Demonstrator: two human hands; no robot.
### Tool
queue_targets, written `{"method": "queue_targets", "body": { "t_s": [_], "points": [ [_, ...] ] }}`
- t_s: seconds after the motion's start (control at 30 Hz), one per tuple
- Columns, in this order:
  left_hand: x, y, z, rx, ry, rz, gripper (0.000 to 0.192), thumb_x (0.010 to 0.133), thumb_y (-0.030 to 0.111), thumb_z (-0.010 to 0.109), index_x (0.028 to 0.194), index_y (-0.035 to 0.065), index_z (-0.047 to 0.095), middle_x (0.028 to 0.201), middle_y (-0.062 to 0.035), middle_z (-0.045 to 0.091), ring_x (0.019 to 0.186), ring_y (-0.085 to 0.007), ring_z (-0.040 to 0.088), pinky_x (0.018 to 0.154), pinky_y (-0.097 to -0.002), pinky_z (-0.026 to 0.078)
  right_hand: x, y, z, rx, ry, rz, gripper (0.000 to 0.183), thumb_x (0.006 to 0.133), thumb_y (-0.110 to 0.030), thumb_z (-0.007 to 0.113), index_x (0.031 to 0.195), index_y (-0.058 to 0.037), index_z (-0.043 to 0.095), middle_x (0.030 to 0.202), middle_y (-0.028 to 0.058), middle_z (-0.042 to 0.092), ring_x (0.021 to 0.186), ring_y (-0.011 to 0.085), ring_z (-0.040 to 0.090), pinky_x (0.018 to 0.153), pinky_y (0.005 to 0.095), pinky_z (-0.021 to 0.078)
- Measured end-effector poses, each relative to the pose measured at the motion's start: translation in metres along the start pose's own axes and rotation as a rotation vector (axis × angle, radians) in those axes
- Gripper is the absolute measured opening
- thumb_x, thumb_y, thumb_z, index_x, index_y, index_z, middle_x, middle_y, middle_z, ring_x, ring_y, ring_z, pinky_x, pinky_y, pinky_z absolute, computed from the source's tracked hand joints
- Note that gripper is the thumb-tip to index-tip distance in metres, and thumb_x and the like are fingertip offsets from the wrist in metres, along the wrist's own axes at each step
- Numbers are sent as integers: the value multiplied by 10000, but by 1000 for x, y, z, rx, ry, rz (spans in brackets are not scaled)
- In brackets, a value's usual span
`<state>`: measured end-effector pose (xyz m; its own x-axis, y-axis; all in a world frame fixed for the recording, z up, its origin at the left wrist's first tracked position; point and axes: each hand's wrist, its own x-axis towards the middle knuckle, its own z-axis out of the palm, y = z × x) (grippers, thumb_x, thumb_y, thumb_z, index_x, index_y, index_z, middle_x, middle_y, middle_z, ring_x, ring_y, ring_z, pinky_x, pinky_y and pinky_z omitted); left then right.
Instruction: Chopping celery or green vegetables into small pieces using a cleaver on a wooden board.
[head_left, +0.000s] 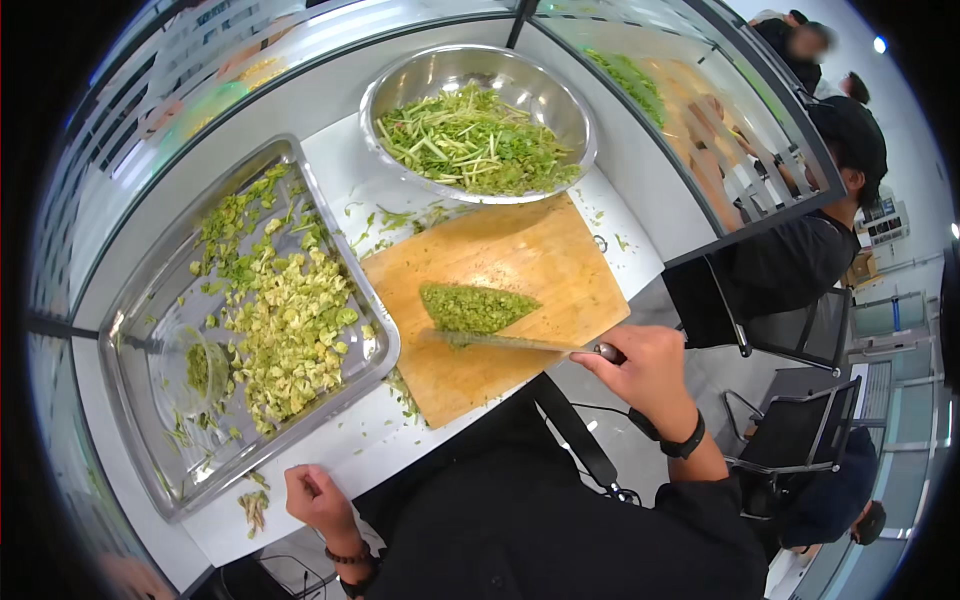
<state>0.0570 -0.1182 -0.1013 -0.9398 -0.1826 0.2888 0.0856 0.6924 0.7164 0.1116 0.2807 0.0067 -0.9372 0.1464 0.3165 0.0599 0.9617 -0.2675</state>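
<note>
My right hand (646, 373) grips the dark handle of a kitchen knife (510, 342), whose blade lies along the near side of a heap of finely chopped greens (476, 307). Beneath them is a wooden cutting board (450, 382). My left hand (318, 497), curled and holding nothing, rests at the table's near edge, below a large metal tray (388, 343). Chopped pale green vegetable pieces (292, 330), leaf bits and a clear plastic container (196, 371) lie in that tray. Beyond the board stands a steel bowl (366, 124) of cut stems and leaves (472, 142).
Low white partitions with glass above border the white table (330, 435). Green scraps are scattered around the board, and a small pile of root ends (254, 513) lies left of my left hand. A person in black (795, 247) sits at the right, near black chairs (799, 424).
</note>
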Motion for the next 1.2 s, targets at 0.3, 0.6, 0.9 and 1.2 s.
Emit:
{"method": "queue_targets", "body": {
  "t_s": [0.3, 0.6, 0.9, 1.2],
  "points": [
    [57, 8, -114, -846, 546, -169, 183, 966, 162, 434, 808, 72, 456, 650, 30, 303, 560, -63, 248, 509, -235, 200, 8, 10, -4, 67, 25, 44, 308, 690, -279, 847, 652, -52, 642, 512, 68, 520, 436, 231, 510, 438, 312, 377],
    [37, 58, -23, -568, -417, -145, 204, 943, 215, 576, 864, 31, 541, 713, -4, 474, 559, -55, 391, 492, -215, 269, -1, -2, -9, 133, 70, 90, 304, 630, -204, 888, 650, -24, 644, 521, 64, 528, 435, 187, 502, 449, 285, 371],
    [71, 161, 27, -219, -486, 594, 374, 732, 108, 807, 1068, 73, 646, 976, -82, 583, 649, -172, 541, 531, -299, 430, -13, 8, -2, 145, 87, 69, 313, 561, -211, 905, 625, -49, 645, 521, 46, 533, 448, 204, 512, 455, 289, 378],
    [62, 159, 43, -15, -595, 832, 107, 731, 49, 756, 808, 78, 689, 715, -38, 551, 595, -226, 577, 527, -333, 437, 2, 29, -2, 177, 35, -135, 361, 601, -365, 871, 609, -110, 617, 526, 17, 524, 487, 214, 545, 467, 314, 397]
  ]
}}
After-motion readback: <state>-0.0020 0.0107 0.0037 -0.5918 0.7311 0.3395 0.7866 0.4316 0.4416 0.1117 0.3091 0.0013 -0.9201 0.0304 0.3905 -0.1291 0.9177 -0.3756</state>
